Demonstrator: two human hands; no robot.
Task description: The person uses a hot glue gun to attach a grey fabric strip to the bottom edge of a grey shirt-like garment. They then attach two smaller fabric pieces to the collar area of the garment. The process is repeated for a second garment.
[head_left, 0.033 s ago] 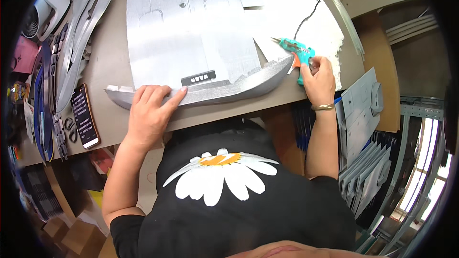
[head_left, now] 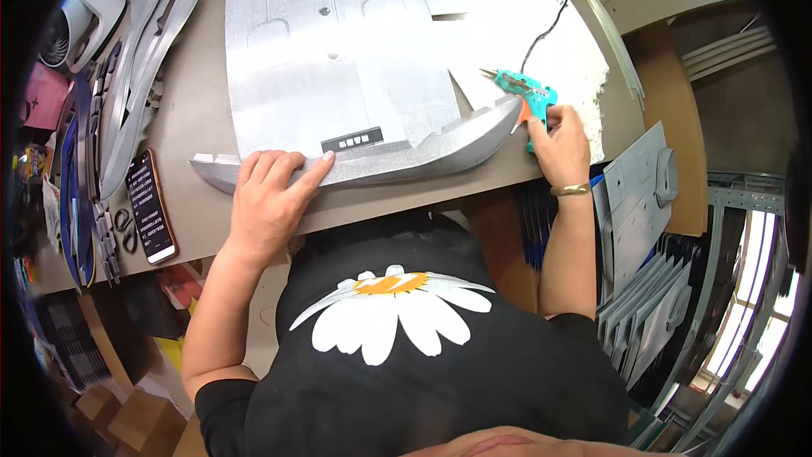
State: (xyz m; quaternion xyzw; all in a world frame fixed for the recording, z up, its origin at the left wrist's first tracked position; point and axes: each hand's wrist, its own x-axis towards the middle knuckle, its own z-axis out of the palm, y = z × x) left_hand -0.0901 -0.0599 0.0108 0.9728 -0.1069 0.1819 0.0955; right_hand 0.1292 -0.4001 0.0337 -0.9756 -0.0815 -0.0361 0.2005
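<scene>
My left hand lies over a grey curved strip with notched flaps, its fingers bent over the strip's left part and its thumb along the top. The strip runs along the near edge of a large grey sheet printed with pockets and buttons. A small black label with white marks sits just above the thumb. My right hand is closed round the handle of a teal glue gun with an orange trigger. Its nozzle points left, beyond the strip's right tip, which overlaps the gun's trigger area in view.
A white ragged-edged sheet lies under the gun, whose black cord runs to the upper right. At left are a phone, scissors, stacked curved grey strips and a white fan. Printed panels stand at right.
The curved strip and my left hand have shifted slightly right. The strip's right part has tilted a little, and fewer of its flaps show. My right hand stays round the glue gun.
</scene>
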